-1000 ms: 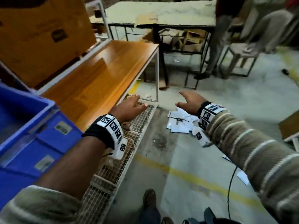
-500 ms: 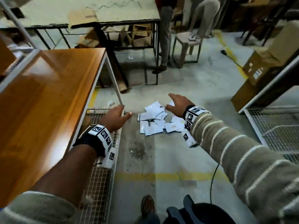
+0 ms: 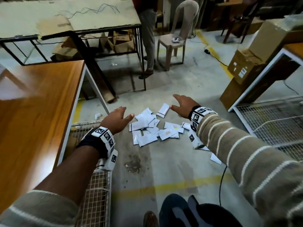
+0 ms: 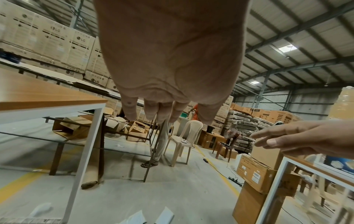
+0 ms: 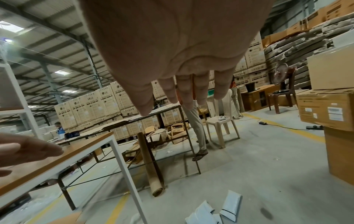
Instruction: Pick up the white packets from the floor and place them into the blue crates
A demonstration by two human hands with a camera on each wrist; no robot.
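Left hand [image 3: 116, 120]: fingers spread and straight, palm down, holding nothing; it hovers at about 9 o'clock of the pile. Right hand [image 3: 184, 104]: likewise spread and empty, at about 2 o'clock of the pile. Both wrist views confirm bare palms, nothing pinched.

White packets [image 3: 151, 128]: a loose overlapping heap on the concrete floor [image 3: 188, 76] between the two hands; a few strays lie at 4 o'clock by the right sleeve.

Change over the last second: the view has swung off the blue crates, now out of frame, and over the pile; both hands have come forward to bracket it.

Judgement: a fresh pick-up cycle is starting, and no packet is lifted yet. A two-hand scoop looks likely next. The wooden desk [image 3: 37, 102] stands at 9 o'clock, a wire-mesh shelf [image 3: 96, 190] below it.
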